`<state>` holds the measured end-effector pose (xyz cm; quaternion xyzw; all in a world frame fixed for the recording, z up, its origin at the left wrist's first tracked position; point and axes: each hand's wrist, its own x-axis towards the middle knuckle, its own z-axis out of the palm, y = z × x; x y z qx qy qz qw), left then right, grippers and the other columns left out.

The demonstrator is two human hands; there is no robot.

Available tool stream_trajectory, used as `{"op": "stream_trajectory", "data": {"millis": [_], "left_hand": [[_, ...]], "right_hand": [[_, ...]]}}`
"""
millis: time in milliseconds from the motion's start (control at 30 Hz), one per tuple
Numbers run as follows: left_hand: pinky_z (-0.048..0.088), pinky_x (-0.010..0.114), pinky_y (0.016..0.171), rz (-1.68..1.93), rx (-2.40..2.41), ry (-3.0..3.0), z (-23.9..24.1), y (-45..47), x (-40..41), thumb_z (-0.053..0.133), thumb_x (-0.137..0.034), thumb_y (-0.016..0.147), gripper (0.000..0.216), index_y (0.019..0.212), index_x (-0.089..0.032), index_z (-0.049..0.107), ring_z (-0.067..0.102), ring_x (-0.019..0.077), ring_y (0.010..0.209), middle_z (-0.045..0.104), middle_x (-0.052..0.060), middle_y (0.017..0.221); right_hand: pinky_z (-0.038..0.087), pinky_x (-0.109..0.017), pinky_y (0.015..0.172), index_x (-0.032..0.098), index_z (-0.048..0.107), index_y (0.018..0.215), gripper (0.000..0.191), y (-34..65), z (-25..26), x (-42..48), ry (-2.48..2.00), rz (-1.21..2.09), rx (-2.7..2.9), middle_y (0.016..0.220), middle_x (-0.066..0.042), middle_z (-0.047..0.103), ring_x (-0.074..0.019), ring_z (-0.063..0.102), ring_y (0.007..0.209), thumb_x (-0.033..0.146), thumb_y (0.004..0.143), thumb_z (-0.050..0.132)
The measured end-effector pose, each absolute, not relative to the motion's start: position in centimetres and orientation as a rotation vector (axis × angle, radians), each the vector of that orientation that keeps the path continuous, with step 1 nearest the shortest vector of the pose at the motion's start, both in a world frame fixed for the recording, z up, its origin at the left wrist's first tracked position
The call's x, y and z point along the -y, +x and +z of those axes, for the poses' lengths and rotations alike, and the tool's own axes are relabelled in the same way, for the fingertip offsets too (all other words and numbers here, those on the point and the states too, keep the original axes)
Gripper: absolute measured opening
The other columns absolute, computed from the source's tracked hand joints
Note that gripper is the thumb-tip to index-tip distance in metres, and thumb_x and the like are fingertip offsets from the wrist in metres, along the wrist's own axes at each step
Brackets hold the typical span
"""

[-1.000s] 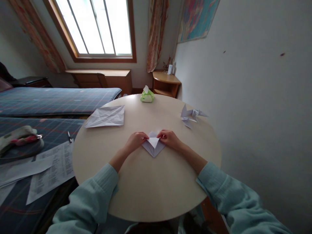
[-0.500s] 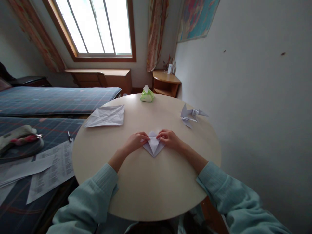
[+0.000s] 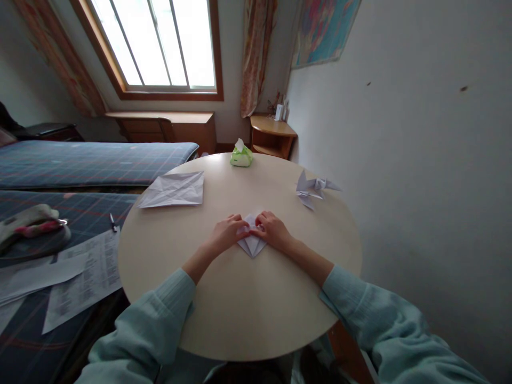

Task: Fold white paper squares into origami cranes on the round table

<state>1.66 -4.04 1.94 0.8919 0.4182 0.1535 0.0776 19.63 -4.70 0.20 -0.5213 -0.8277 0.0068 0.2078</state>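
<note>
A small white folded paper [image 3: 252,246] lies on the round cream table [image 3: 224,309] in front of me, its point toward me. My left hand [image 3: 231,230] grips its left edge, with the fingers bent and the thumb on top. On the other side my right hand [image 3: 272,229] pinches the paper, its thumb near the middle fold. The two thumbs almost meet across the paper. Part of its upper half is hidden under my fingers.
Toward the back left lies a creased white sheet [image 3: 176,190]. Folded paper figures [image 3: 314,188] stand at the right. A green tissue pack [image 3: 241,156] sits at the far edge. Left of the table, a bed holds printed sheets [image 3: 86,272] and a pen [image 3: 113,222].
Both hands have drawn inward over the folded paper. My thumbs have come together near its middle, covering more of it. The paper stays in about the same place.
</note>
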Motion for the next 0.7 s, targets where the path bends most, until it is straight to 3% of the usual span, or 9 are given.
{"op": "stream_trajectory", "data": {"millis": [333,500,700], "left_hand": [[0.042,0.032,0.078,0.383,-1.142,2.646,2.0,1.1,4.3,0.060,-0.060,0.059,0.063,0.110,-0.024,0.055,0.050,0.0217,0.091,0.052,0.005,0.095],[0.041,0.034,0.081,0.355,-1.118,2.659,2.0,1.0,4.4,0.062,-0.060,0.056,0.067,0.112,-0.024,0.053,0.049,0.0229,0.093,0.050,0.006,0.101],[0.040,0.037,0.085,0.375,-1.121,2.663,1.9,0.9,4.7,0.058,-0.058,0.063,0.060,0.111,-0.023,0.052,0.049,0.0231,0.096,0.051,0.007,0.107]], "right_hand": [[0.041,-0.035,0.075,0.013,0.053,0.087,0.049,20.4,1.2,5.7,-1.339,0.083,2.454,0.089,-0.010,0.053,-0.0218,0.047,0.083,0.053,0.061,0.064],[0.042,-0.036,0.076,0.015,0.053,0.088,0.056,21.0,1.2,5.6,-1.267,0.178,2.442,0.091,-0.010,0.054,-0.0225,0.048,0.085,0.055,0.053,0.068],[0.043,-0.034,0.077,0.015,0.055,0.097,0.033,22.2,0.2,4.0,-1.409,0.340,2.135,0.091,-0.009,0.061,-0.0197,0.055,0.084,0.037,0.073,0.058]]}}
